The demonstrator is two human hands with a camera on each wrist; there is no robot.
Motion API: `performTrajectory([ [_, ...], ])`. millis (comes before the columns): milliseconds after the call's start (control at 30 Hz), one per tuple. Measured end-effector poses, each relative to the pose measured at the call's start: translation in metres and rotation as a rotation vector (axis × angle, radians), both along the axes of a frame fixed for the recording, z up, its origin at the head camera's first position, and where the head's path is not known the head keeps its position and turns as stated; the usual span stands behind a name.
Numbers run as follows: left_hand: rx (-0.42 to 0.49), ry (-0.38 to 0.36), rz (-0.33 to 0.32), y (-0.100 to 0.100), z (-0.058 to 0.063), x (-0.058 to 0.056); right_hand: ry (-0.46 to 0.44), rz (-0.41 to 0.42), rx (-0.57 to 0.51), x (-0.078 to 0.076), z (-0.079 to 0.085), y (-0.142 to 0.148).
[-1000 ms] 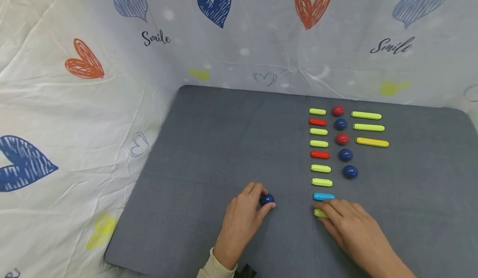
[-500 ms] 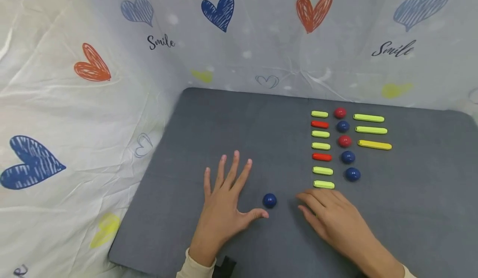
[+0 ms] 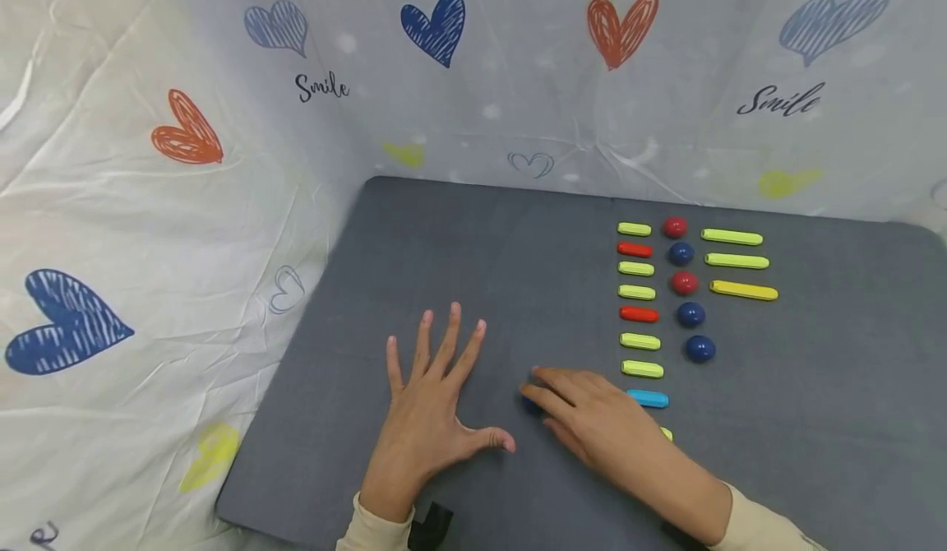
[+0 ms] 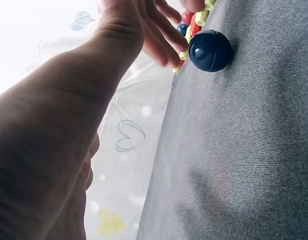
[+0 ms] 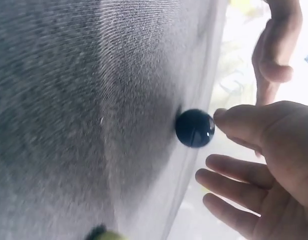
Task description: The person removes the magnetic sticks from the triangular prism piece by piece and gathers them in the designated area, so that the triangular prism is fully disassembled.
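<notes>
A dark blue ball [image 3: 530,405] rests on the grey mat, mostly covered by my right hand [image 3: 602,419] in the head view. In the right wrist view, the thumb lies close to this ball [image 5: 193,129], with the other fingers spread apart beyond it; whether the thumb touches it I cannot tell. My left hand [image 3: 425,428] is spread wide just left of the ball, holding nothing. Behind the right hand lie a short blue stick [image 3: 649,399] and a short yellow-green stick [image 3: 667,434], both partly hidden by it.
Short yellow-green and red sticks [image 3: 639,314] form a column on the grey mat [image 3: 444,238]. Beside them runs a column of red and blue balls [image 3: 691,314], then longer yellow-green and yellow sticks [image 3: 744,290]. A white cloth [image 3: 488,107] with printed hearts rises behind.
My left hand has released the blue ball, spread its fingers and drawn back left. The right hand has left the short yellow-green stick and moved left to the ball.
</notes>
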State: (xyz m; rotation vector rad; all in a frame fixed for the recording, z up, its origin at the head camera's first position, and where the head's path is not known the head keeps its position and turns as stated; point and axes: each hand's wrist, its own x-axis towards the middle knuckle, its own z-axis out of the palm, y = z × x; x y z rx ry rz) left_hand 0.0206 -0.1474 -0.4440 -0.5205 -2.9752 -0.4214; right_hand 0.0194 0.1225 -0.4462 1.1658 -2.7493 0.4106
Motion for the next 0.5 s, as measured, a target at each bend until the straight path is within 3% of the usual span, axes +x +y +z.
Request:
performTrajectory([
  [333,-0.006,-0.019,-0.009,0.0,-0.001,-0.001,-0.022,0.04,0.118,0.001,-0.006,-0.012],
  [500,-0.015,-0.03,-0.003,0.0,-0.002,-0.002,-0.044,0.016,0.098,0.004,-0.001,-0.006],
])
